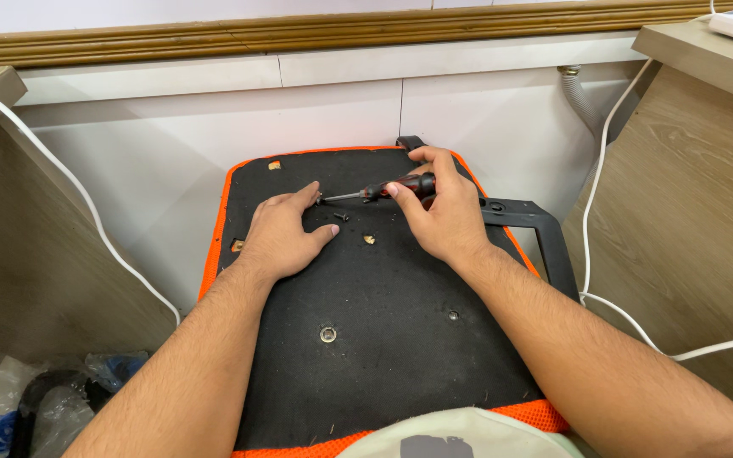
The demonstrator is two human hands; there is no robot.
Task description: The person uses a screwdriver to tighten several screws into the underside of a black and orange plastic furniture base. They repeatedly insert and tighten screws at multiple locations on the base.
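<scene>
You are driving a screw: your right hand (444, 212) is closed around the screwdriver (383, 189), tip at twelve o'clock on the upturned chair seat (383, 339). Your left hand (282, 236) lies flat and empty, steadying there. A loose screw (341, 216) waits beside it; keep the tip seated.

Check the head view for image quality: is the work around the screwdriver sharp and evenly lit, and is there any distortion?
Head view: sharp and evenly lit around the screwdriver, right hand and left hand; soft shadows only, no glare; the black seat underside reads dark but detailed; the wooden moulding bows slightly, showing wide-angle distortion.
</scene>
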